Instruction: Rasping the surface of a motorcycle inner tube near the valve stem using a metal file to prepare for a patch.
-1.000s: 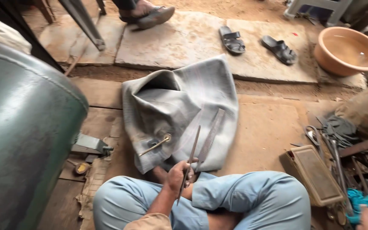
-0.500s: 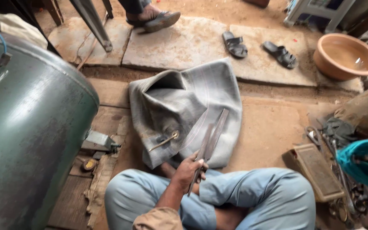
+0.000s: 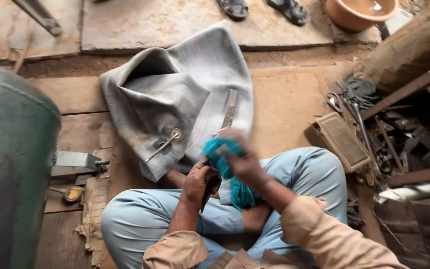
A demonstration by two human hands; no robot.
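The person sits cross-legged on the wooden floor [image 3: 284,99], both hands working over the lap. The left hand [image 3: 200,182] has its fingers curled tight around the lower end of a long, flat metal file [image 3: 229,112], whose upper part slants away from the knuckles and lies over a crumpled grey rubber inner tube [image 3: 175,94] with a brass valve stem [image 3: 164,144]. The right hand [image 3: 245,162] is blurred; its fingers bunch a teal cloth rag [image 3: 225,154] and press it against the file just above the left hand, with the rest of the rag hanging down between the two wrists. A big green metal drum [image 3: 11,164] stands at the left edge of the floor, and a rusty flat metal box [image 3: 342,141] lies near the right knee beside a heap of scrap tools [image 3: 384,134].
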